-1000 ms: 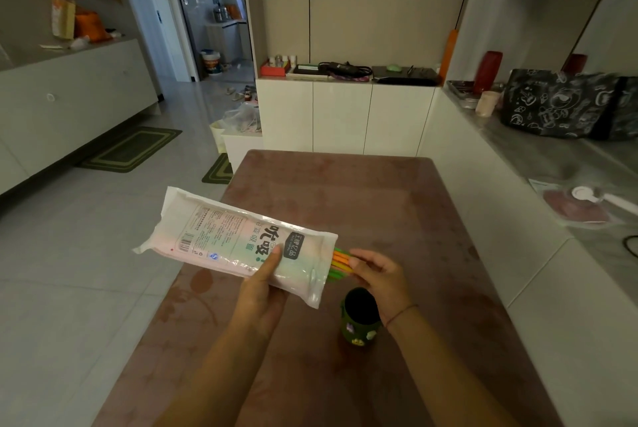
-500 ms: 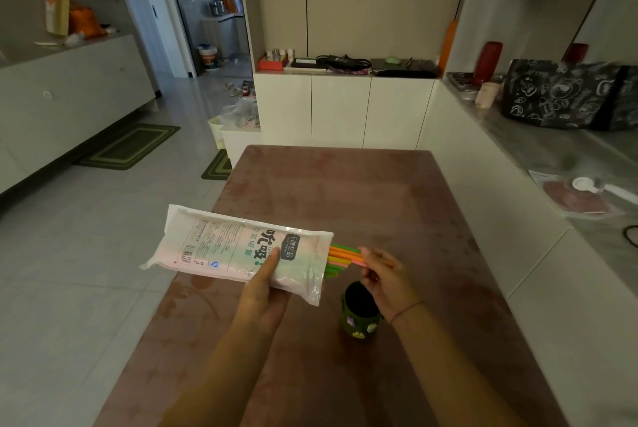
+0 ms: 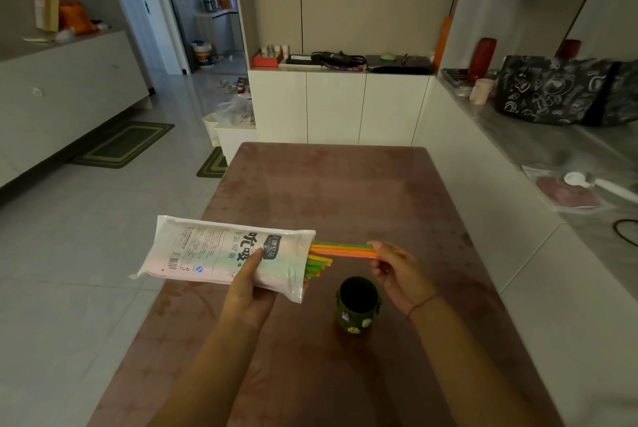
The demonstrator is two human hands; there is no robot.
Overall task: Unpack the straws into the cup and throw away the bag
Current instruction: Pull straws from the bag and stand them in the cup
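Head: left hand (image 3: 250, 292) grip holds bag (image 3: 221, 254); right hand (image 3: 397, 271) grip pinches straws (image 3: 341, 248).

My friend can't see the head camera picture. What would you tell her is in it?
A right hand pulls orange and green straws out of a white bag held by the left hand. A dark green cup stands empty on the brown table just below.

We are in a home: a brown tabletop (image 3: 331, 191) amid white cabinets (image 3: 338, 107), tiled floor (image 3: 69, 254) with green mats (image 3: 124, 143), slippers (image 3: 229, 86) by a doorway, a patterned tote bag (image 3: 559, 91).
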